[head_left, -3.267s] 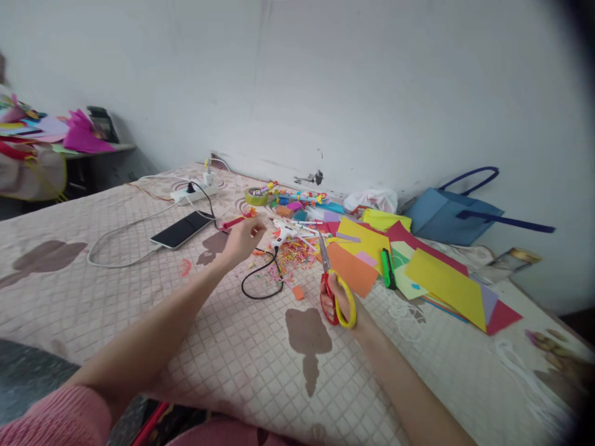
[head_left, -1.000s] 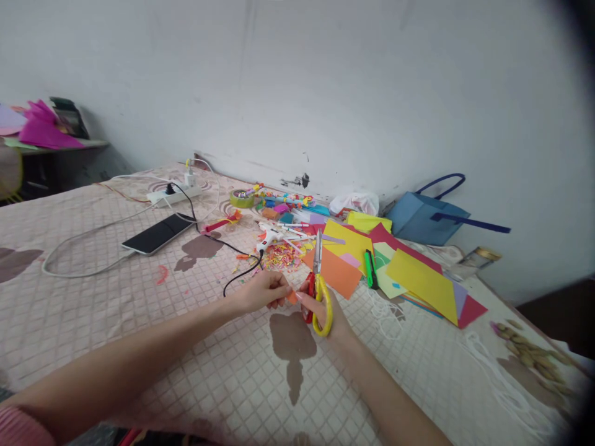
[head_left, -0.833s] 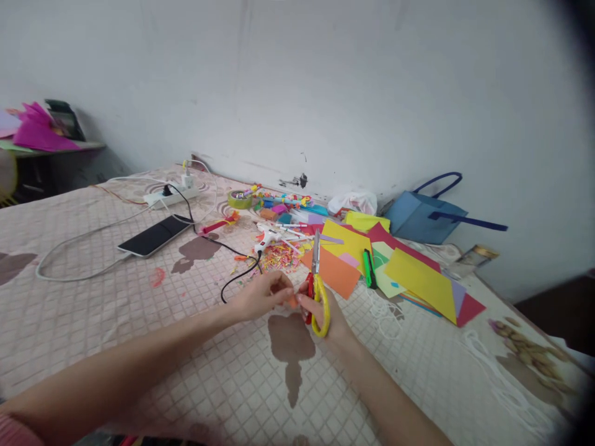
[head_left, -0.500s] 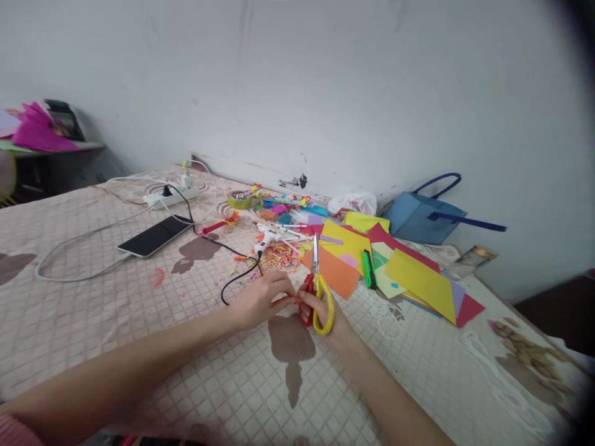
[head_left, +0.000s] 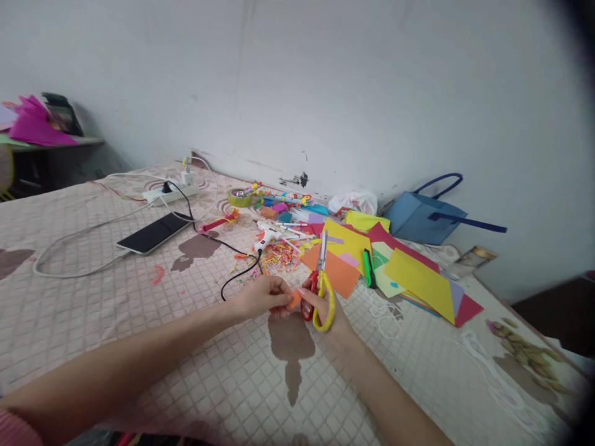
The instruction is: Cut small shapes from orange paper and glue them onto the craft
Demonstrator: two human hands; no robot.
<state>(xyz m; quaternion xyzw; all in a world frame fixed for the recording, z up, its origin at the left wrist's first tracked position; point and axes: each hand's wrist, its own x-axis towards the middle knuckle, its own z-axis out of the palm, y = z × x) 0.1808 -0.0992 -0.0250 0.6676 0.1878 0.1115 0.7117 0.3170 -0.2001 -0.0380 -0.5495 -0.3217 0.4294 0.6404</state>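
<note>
My left hand (head_left: 266, 297) pinches a small piece of orange paper (head_left: 294, 300) between thumb and fingers. Close beside it, my right hand (head_left: 328, 313) has its fingers through the handles of a pair of scissors (head_left: 320, 275), one handle red and one yellow. The blades point away from me and look closed. My right fingertips reach to the orange piece's right edge. Just beyond the hands lie a larger orange sheet (head_left: 341, 275) and a heap of coloured paper scraps (head_left: 281, 255).
A white glue gun (head_left: 267, 236) with a black cord lies by the scraps. A green cutter (head_left: 369, 269) rests on coloured sheets (head_left: 421, 282). At left are a tablet (head_left: 155, 233) and a power strip (head_left: 171, 194). A blue bag (head_left: 421, 217) stands at the wall.
More of the orange piece now shows between my hands. My left fingers have shifted on it, and the scissors have tilted slightly to the right.
</note>
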